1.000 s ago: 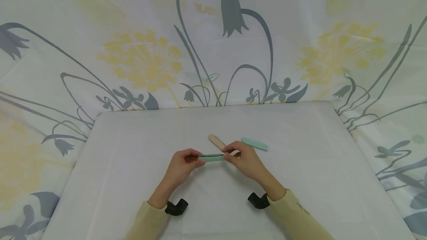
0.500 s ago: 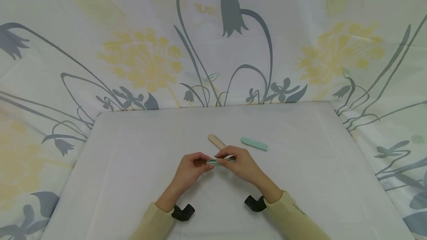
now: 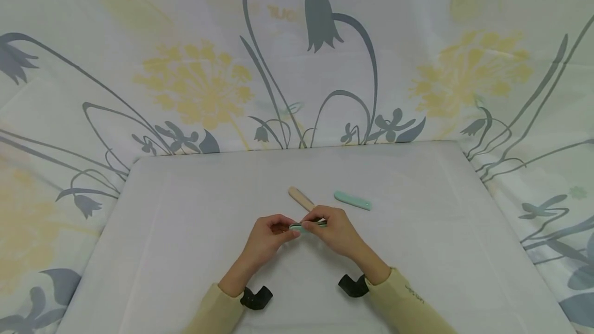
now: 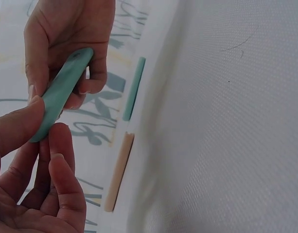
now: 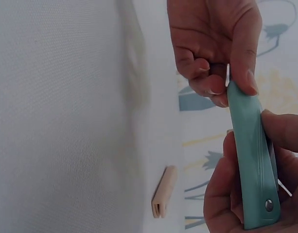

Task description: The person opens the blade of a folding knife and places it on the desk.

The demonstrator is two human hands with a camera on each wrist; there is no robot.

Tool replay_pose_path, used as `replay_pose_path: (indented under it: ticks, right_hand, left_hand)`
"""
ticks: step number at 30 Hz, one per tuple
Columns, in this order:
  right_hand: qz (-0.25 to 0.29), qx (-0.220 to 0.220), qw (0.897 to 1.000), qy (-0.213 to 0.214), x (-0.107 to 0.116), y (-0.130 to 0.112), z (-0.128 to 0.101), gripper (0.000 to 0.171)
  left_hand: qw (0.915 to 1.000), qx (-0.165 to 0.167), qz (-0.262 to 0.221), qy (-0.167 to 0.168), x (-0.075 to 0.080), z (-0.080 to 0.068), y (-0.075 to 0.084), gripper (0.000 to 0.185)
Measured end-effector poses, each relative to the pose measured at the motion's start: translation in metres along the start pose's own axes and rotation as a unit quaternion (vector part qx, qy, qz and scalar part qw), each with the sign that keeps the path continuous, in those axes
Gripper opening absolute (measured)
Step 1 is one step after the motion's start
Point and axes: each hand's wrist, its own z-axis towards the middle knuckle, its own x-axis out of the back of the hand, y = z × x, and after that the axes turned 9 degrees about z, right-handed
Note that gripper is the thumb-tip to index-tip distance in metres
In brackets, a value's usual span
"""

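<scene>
Both hands hold one slim mint-green folding piece [image 3: 300, 227] just above the white table [image 3: 185, 231]. My left hand [image 3: 277, 231] pinches its left end between thumb and fingers [image 4: 22, 127]. My right hand [image 3: 321, 223] grips the other end, the one with a small rivet [image 5: 269, 205], fingers curled round it. In the right wrist view the green piece [image 5: 251, 160] runs between the two hands. Only a short stretch of it shows in the head view.
A beige flat stick [image 3: 301, 199] lies just beyond the hands, its split end seen in the right wrist view [image 5: 164, 198]. A second mint-green piece [image 3: 352, 200] lies to its right. A flowered cloth [image 3: 297, 66] hangs behind the table.
The hands have drawn closer together along the green piece, so less of it shows between them. The beige stick and the second green piece have not moved.
</scene>
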Motion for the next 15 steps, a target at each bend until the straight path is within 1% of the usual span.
replay_pose_path:
  ticks: [3,8,10,15]
  right_hand:
    - [0.003,0.001,1.0,0.004,-0.001,0.001,-0.001,0.007]
    - [0.008,-0.011,1.0,0.021,-0.004,0.0,-0.001,0.006]
    - [0.008,-0.015,0.999,0.029,-0.005,0.0,-0.001,0.006]
    - [0.006,-0.009,0.998,0.054,-0.01,0.002,-0.002,0.008]
  left_hand:
    - [1.0,0.005,-0.003,0.0,0.0,-0.001,0.0,0.015]
    - [1.0,0.009,-0.004,0.0,-0.001,-0.001,-0.001,0.015]
    - [1.0,0.008,0.0,0.0,-0.003,0.003,-0.009,0.015]
    - [1.0,0.005,0.004,0.008,-0.007,0.011,-0.034,0.017]
